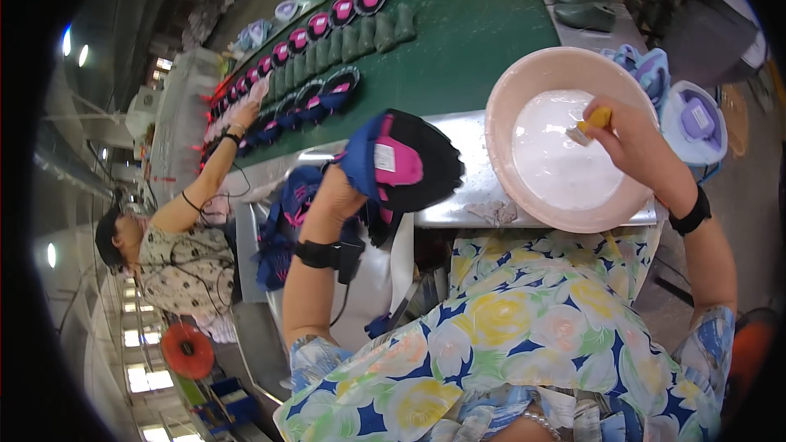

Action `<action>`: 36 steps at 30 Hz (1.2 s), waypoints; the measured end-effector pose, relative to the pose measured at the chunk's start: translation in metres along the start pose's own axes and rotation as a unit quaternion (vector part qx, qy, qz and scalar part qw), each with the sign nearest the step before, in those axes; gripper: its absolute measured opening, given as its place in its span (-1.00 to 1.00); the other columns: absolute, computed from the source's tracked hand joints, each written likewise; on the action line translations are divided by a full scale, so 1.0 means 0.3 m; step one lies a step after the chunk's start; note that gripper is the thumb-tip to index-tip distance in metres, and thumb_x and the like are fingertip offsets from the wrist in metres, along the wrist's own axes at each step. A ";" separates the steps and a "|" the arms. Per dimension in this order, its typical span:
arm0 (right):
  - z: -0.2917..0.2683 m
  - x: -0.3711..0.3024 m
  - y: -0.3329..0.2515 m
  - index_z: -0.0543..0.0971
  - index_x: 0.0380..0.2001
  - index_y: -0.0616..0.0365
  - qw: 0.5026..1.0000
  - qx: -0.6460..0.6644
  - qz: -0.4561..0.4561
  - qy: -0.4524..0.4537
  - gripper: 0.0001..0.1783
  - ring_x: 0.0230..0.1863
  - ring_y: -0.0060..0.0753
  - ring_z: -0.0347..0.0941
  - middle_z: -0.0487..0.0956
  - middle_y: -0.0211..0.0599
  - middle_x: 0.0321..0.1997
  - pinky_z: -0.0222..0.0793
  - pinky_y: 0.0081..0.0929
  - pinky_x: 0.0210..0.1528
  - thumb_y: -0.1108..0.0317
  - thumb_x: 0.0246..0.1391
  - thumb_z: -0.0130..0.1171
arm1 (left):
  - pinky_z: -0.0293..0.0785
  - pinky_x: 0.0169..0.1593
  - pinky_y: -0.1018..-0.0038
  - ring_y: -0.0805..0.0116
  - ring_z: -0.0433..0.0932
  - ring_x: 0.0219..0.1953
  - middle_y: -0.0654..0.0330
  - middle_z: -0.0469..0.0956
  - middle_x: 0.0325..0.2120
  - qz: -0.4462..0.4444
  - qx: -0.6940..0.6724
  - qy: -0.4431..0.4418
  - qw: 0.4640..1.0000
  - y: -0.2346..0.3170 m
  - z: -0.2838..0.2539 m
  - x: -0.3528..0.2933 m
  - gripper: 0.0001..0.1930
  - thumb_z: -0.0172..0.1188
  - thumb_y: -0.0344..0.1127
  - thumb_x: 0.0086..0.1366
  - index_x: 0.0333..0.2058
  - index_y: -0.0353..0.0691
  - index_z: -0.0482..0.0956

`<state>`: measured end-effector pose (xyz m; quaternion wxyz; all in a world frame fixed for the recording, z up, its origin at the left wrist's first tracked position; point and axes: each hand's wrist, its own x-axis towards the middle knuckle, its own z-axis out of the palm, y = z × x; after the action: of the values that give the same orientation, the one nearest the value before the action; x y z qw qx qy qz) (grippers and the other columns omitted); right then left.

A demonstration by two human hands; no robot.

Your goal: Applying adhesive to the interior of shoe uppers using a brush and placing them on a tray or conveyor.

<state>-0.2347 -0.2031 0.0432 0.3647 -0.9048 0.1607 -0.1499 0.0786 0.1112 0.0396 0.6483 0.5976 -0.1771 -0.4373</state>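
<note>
My left hand (342, 193) holds up a shoe upper (399, 162), navy blue with a black rim and a pink sole side bearing a white label. The fingers of that hand are partly hidden behind the upper. Between the fingers of my right hand (629, 141) is a small brush (595, 121) with a yellow handle, its bristles just above the white liquid (557, 164). That liquid lies in a wide pale pink basin (509, 102). Under my left forearm is a heap of navy and pink uppers (296, 196).
A green conveyor belt (479, 24) carries rows of pink-and-black uppers (318, 26) and green shoe lasts (350, 42). At left another person (184, 254) reaches over the belt. A light blue basket (692, 127) stands right of the basin. A crumpled cloth (493, 212) lies on the metal edge.
</note>
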 end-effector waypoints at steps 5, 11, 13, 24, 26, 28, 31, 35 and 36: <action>-0.064 0.018 -0.071 0.48 -0.26 0.22 0.978 0.102 -0.126 0.128 -0.83 -0.37 -0.21 0.50 0.58 -0.15 -0.35 0.39 -0.39 -0.28 0.37 0.14 0.18 | 0.57 -0.02 0.41 0.37 0.58 -0.11 0.21 0.56 -0.08 -0.061 0.026 -0.114 0.991 -0.031 0.230 0.119 -0.55 0.26 -0.36 0.24 0.10 -0.24 0.43; -0.070 0.027 -0.107 0.47 -0.23 0.15 0.962 0.082 -0.200 0.170 -0.76 -0.43 -0.21 0.50 0.58 -0.21 -0.44 0.36 -0.40 -0.36 0.25 0.16 0.21 | 0.54 0.11 0.30 0.28 0.53 0.06 0.07 0.46 0.11 -0.032 0.117 -0.204 0.971 -0.021 0.446 0.154 -0.38 0.25 -0.40 0.22 0.24 -0.28 0.26; -0.069 0.003 -0.105 0.46 -0.26 0.14 0.963 0.022 -0.173 0.203 -0.76 -0.46 -0.18 0.50 0.57 -0.20 -0.48 0.34 -0.37 -0.40 0.25 0.13 0.24 | 0.53 0.11 0.28 0.25 0.52 0.07 0.05 0.44 0.13 0.032 0.002 -0.176 0.984 -0.031 0.471 0.142 -0.37 0.24 -0.30 0.24 0.25 -0.27 0.25; 0.066 -0.058 -0.118 0.51 -0.38 0.37 0.943 0.198 0.066 0.258 -0.64 -0.51 -0.30 0.56 0.60 -0.11 -0.51 0.43 -0.49 -0.42 0.21 0.07 0.29 | 0.47 0.10 0.47 0.42 0.52 0.02 0.21 0.49 0.04 0.362 0.002 -0.057 0.930 -0.240 0.429 0.147 -0.55 0.09 -0.48 0.31 0.18 -0.23 0.34; 0.091 -0.061 -0.117 0.52 -0.36 0.42 0.924 0.263 0.114 0.255 -0.59 -0.49 -0.33 0.58 0.61 -0.10 -0.49 0.44 -0.51 -0.39 0.17 0.07 0.28 | 0.45 0.12 0.47 0.42 0.50 0.03 0.21 0.48 0.05 0.407 0.032 -0.041 0.912 -0.256 0.416 0.164 -0.55 0.10 -0.46 0.32 0.19 -0.23 0.34; 0.110 -0.063 -0.117 0.52 -0.36 0.41 0.919 0.278 0.121 0.252 -0.58 -0.49 -0.36 0.57 0.61 -0.11 -0.49 0.44 -0.51 -0.39 0.16 0.08 0.28 | 0.38 0.17 0.43 0.40 0.47 0.06 0.17 0.46 0.06 0.486 0.115 0.018 0.866 -0.253 0.410 0.177 -0.52 0.13 -0.43 0.30 0.19 -0.24 0.33; 0.119 -0.068 -0.122 0.52 -0.34 0.41 0.910 0.318 0.139 0.227 -0.58 -0.47 -0.40 0.57 0.61 -0.13 -0.48 0.43 -0.53 -0.39 0.15 0.07 0.28 | 0.29 0.23 0.40 0.36 0.42 0.11 0.09 0.42 0.11 0.573 0.267 0.050 0.773 -0.217 0.416 0.184 -0.46 0.18 -0.44 0.24 0.21 -0.27 0.32; 0.097 -0.079 -0.118 0.52 -0.30 0.34 0.923 0.307 0.069 0.224 -0.63 -0.46 -0.45 0.55 0.62 -0.17 -0.43 0.41 -0.58 -0.39 0.21 0.06 0.32 | 0.25 0.24 0.44 0.30 0.42 0.12 0.04 0.40 0.14 0.556 0.348 0.110 0.747 -0.153 0.419 0.162 -0.42 0.22 -0.46 0.18 0.19 -0.31 0.33; 0.085 -0.082 -0.113 0.52 -0.30 0.34 0.924 0.301 0.077 0.222 -0.63 -0.46 -0.45 0.55 0.62 -0.17 -0.43 0.41 -0.58 -0.39 0.21 0.06 0.32 | 0.24 0.24 0.45 0.27 0.43 0.12 0.04 0.40 0.14 0.495 0.328 0.099 0.799 -0.139 0.414 0.159 -0.43 0.22 -0.47 0.17 0.18 -0.34 0.33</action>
<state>-0.2408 -0.1545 0.0458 0.5853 -0.6808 0.2541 -0.3597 -0.0032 0.0010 0.0144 0.5553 0.6457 -0.5165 0.0888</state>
